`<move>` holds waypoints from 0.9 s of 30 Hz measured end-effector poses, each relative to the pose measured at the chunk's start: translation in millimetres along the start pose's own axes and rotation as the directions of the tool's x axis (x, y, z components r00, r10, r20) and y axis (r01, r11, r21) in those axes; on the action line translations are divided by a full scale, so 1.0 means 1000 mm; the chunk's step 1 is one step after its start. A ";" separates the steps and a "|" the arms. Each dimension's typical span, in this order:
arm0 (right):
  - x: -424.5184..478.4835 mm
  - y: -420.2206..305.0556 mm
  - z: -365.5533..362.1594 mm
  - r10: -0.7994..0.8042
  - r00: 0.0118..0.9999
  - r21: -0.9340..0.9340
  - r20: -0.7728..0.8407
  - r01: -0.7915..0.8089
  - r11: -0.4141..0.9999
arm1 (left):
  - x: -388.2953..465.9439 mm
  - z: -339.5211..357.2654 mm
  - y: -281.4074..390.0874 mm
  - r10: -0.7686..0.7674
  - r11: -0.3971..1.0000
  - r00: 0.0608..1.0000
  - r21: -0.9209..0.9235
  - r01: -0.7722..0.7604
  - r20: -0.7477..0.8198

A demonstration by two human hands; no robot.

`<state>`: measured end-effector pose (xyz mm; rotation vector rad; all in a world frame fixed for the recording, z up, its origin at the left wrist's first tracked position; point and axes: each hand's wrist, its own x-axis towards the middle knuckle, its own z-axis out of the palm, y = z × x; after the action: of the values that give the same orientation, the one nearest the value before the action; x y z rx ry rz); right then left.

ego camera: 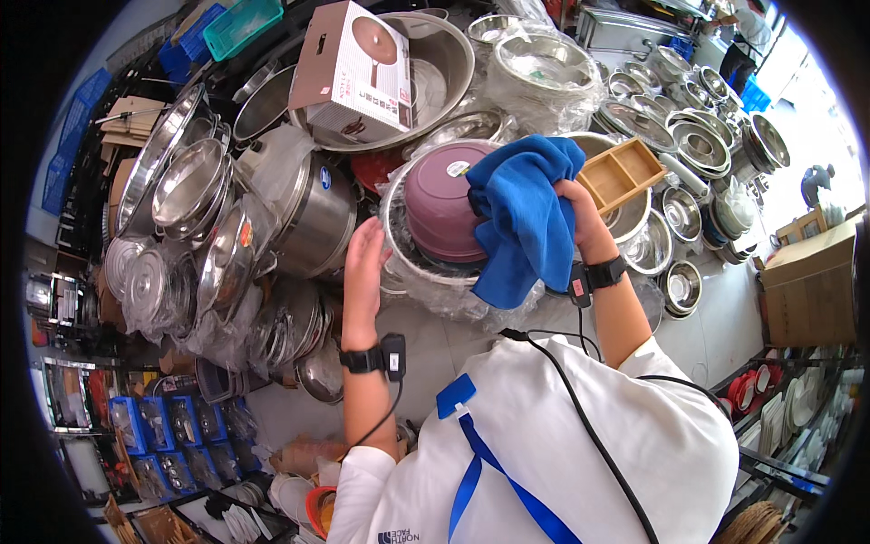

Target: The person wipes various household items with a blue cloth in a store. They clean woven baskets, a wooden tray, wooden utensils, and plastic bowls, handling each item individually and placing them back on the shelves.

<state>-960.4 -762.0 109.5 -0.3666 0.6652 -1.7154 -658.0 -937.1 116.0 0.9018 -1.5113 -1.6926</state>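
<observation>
My right hand [581, 211] grips a blue cloth [527, 211], which hangs in folds over part of a purple pot or basin. This purple vessel [442, 211] lies bottom up, with a small sticker on its base, inside a wide metal basin [392, 224] wrapped in clear plastic. Just left of the basin rim I hold up my left hand [365, 265], nothing in it, thumb apart from the fingers. Behind my right hand a compartmented wooden tray [622, 175] rests across a metal bowl; the hand hides part of the tray's edge.
A printed cookware box [360, 75] sits in a large steel basin [442, 129]. Tall steel pots [319, 211] and plastic-wrapped lids [149, 282] crowd the left. Stacked steel bowls [680, 214] and a cardboard carton [812, 292] stand right. A person [744, 44] is at the far right.
</observation>
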 end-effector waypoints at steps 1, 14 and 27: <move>0.003 -0.005 -0.003 0.089 0.995 0.019 -0.050 -0.088 0.996 | 0.015 0.005 -0.005 -0.055 0.998 0.998 0.010 0.055 -0.004; 0.023 0.011 -0.003 0.154 0.950 -0.208 -0.273 -0.214 0.954 | 0.075 0.046 -0.016 -0.428 0.900 0.899 0.134 0.414 0.095; 0.023 0.008 -0.006 0.151 0.940 -0.280 -0.305 -0.241 0.929 | 0.075 0.049 -0.015 -0.339 0.939 0.941 0.063 0.337 0.018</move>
<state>-963.3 -783.7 97.4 -0.2676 1.1524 -1.4792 -739.6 -974.3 101.5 1.2315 -1.4961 -1.9157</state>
